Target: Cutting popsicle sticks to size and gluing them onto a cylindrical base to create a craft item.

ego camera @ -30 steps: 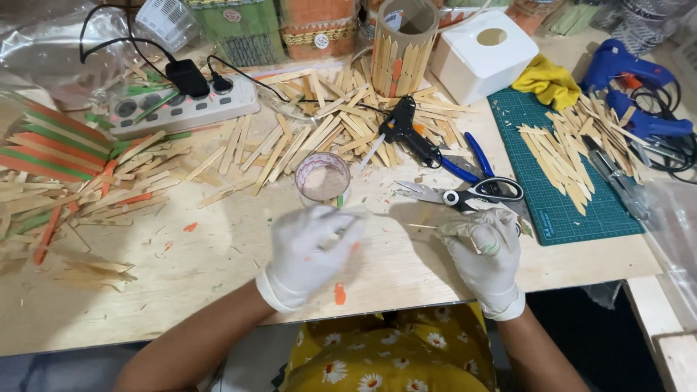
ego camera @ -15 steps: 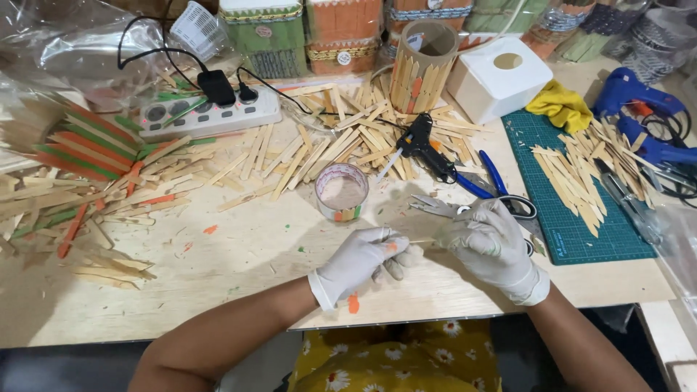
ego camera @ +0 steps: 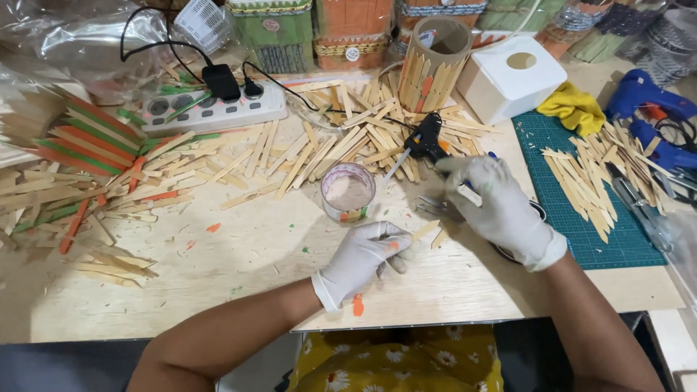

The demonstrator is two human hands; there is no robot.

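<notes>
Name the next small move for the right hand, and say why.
Probably close the right hand on the black glue gun and lift it. That hand already reaches toward it, while the left hand rests on the table pinching a short wooden stick, seemingly ready for gluing.

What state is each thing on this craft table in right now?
Left hand: gloved, pinching a small wooden stick.
Right hand: gloved, reaching onto the black glue gun.
Small cup: upright, open.
Power strip: two plugs in.
Stick-covered tube: upright, open-topped.
Blue glue gun: lying unused.
</notes>
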